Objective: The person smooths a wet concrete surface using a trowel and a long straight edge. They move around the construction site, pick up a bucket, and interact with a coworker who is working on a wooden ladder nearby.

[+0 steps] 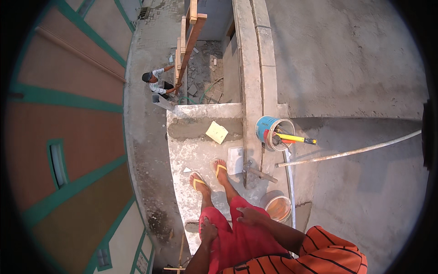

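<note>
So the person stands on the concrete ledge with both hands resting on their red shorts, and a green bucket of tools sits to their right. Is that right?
Not quite: the bucket of tools is blue, not green, as the head view shows. The rest holds: left hand and right hand rest on the red shorts, on the concrete ledge.

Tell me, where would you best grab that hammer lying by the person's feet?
Grip the hammer by its wooden handle, near the free end that points right, coming from above. The handle lies flat and bare on the concrete ledge, while the head sits tight against the white block, leaving little room there.
</note>
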`<state>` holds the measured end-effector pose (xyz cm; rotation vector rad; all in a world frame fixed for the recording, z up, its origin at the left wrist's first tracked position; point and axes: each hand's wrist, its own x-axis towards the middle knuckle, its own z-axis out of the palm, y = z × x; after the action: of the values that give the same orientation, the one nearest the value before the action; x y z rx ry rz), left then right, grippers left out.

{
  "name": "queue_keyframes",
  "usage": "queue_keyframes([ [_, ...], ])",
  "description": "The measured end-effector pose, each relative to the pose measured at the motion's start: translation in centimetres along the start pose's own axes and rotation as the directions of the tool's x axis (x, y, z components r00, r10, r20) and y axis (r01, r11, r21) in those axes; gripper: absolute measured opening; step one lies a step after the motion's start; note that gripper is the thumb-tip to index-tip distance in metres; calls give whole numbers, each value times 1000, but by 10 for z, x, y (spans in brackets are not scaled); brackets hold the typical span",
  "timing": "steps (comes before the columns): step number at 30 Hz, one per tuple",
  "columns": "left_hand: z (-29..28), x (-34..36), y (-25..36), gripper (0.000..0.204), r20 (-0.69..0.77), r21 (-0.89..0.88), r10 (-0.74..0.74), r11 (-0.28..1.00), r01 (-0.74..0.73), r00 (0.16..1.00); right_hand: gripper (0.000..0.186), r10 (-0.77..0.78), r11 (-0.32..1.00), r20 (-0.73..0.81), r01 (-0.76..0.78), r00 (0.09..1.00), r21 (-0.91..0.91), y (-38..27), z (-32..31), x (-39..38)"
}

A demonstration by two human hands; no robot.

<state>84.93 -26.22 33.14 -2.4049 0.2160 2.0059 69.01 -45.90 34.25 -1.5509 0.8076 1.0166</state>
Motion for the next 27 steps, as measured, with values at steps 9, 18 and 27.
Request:
queue_keyframes([
  [9,-5,3,7,70,28,37,-34,999,33,999,61,203,921,-12,-195,979,-336,-50,24,-38],
  [18,-5,2,3,70,9,15,8,1000,-8,1000,57,173,915,-60,-183,983,-359,-48,38,-33],
  [27,-7,-1,5,69,-5,4,-27,1000,27,1000,56,16,893,-169,-90,986,-441,-45,36,-37],
])
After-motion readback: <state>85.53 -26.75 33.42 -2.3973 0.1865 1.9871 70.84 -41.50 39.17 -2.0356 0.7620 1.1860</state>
